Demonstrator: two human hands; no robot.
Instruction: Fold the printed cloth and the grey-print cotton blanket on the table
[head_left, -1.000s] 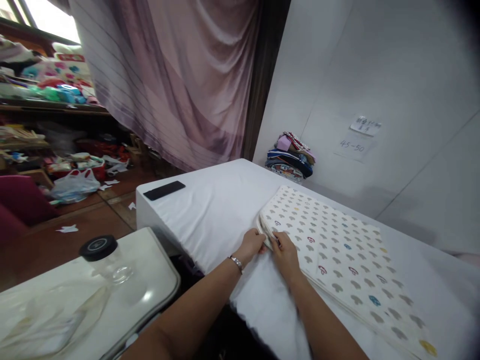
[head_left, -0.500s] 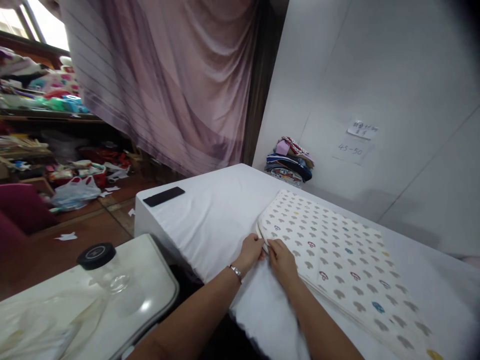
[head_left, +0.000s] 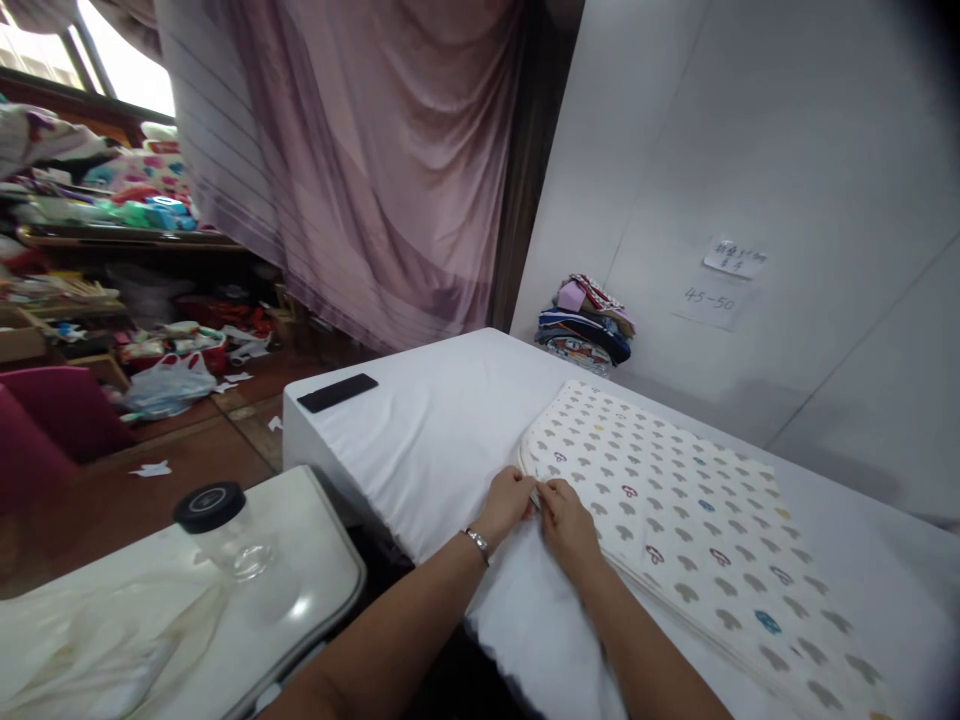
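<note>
A folded white cloth [head_left: 667,520] printed with grey, red and blue motifs lies on the bed-like surface covered by a white sheet [head_left: 442,420]. At its near left corner, my left hand [head_left: 508,502] pinches the layered edge, a bracelet on its wrist. Right beside it my right hand [head_left: 564,522] is closed on the same edge, fingertips almost meeting those of the left. Fingers hide the bit of fabric between them.
A black phone [head_left: 337,392] lies at the far left corner of the sheet. On a white side table [head_left: 315,530] stand a clear jar with a black lid [head_left: 211,508] and a plastic bag [head_left: 112,650]. Folded clothes [head_left: 585,325] are stacked by the wall.
The view has shifted slightly, so everything sits a little further right. Both hands stay pinched at the cloth's corner, with the fingertips slightly closer together.
</note>
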